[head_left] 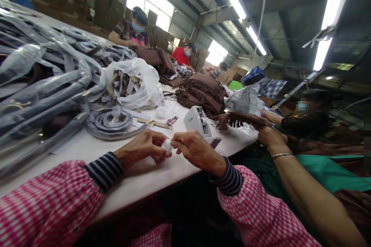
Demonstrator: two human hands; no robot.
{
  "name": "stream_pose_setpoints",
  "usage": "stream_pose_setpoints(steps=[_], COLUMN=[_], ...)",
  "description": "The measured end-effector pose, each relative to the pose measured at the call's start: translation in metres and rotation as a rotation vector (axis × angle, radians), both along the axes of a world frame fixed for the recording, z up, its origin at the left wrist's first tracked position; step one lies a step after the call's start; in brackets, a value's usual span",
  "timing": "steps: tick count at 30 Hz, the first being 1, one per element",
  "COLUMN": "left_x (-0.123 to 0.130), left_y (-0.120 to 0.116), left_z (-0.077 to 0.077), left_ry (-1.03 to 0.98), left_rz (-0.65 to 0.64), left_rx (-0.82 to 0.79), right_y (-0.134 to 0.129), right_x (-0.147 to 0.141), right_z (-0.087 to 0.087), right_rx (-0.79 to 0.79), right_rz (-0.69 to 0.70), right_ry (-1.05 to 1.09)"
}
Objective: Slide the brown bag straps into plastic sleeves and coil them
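Observation:
Over the front edge of the white table, my left hand (pixel 147 146) pinches a small translucent white roll (pixel 167 145) that looks like clear tape. My right hand (pixel 195 148) meets it from the other side, its thumb and forefinger closed on the roll's edge. Just beyond the right hand stands a white tape dispenser (pixel 193 120). Scissors (pixel 151 122) with gold-coloured handles lie past the left hand, near small pink-and-black snips (pixel 172 120). A coil of plastic-wrapped strap (pixel 111 123) rests to their left.
Plastic-wrapped straps (pixel 43 77) heap up on the left, beside a white plastic bag (pixel 145 81) of cut pieces. Brown fringed bags (pixel 203 90) lie further back. At right, a neighbour's forearm (pixel 301 185) reaches close to my right sleeve. Other people work around the table.

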State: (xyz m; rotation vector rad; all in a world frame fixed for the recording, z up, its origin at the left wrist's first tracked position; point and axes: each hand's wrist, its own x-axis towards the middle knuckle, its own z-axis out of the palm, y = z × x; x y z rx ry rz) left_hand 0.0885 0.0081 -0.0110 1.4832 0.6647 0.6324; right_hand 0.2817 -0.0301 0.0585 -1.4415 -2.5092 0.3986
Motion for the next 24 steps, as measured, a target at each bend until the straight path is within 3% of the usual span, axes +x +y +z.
stream_pose_setpoints(steps=[4,11,24], left_x=[-0.001,0.001,0.002], left_y=[0.0,0.0,0.002], left_z=[0.001,-0.002,-0.01], left_ry=[-0.022,0.02,-0.004], left_rz=[0.022,0.041,0.016], left_rx=[-0.001,0.014,0.024], right_y=[-0.004,-0.004,0.011], right_x=[-0.002,-0.006,-0.003], right_z=[-0.003,-0.001,0.0], right_rx=[0.104,0.097,0.019], right_rz=[-0.002,0.019,0.105], right_ry=[-0.074,-0.181,0.046])
